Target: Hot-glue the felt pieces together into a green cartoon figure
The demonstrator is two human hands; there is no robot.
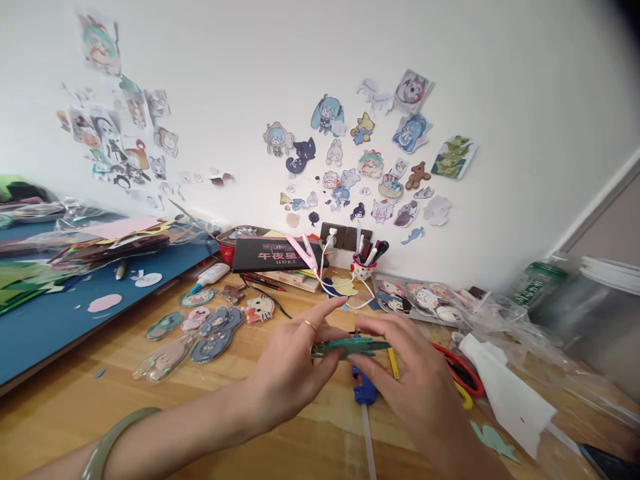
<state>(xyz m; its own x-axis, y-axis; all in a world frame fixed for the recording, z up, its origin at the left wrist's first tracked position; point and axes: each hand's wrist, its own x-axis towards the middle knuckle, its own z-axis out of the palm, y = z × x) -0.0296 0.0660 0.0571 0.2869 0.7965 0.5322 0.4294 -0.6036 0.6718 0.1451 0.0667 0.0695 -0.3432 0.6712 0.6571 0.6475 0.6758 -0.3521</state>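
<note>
Left hand (287,367) and right hand (413,373) pinch a green piece (357,346) above the desk (310,440); light, even pressure should prevent bending.

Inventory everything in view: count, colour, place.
flat craft piece: one, green, between both hands
glue gun: one, blue, table behind hands
cartoon cutouts: many, multicoloured, wall
cartoon charms: several, multicoloured, table left
squeeze bottle: one, white, table left
flat box: one, black, by wall
pen cup: one, red-white, by wall
scissor handle: one, red, right
tissue: one, white, right
jar: one, clear, far right
board: one, blue, left
paper sheets: many, mixed, board
bangle: one, green, left wrist
left hand: one, bare, holding piece
right hand: one, bare, holding piece
</note>
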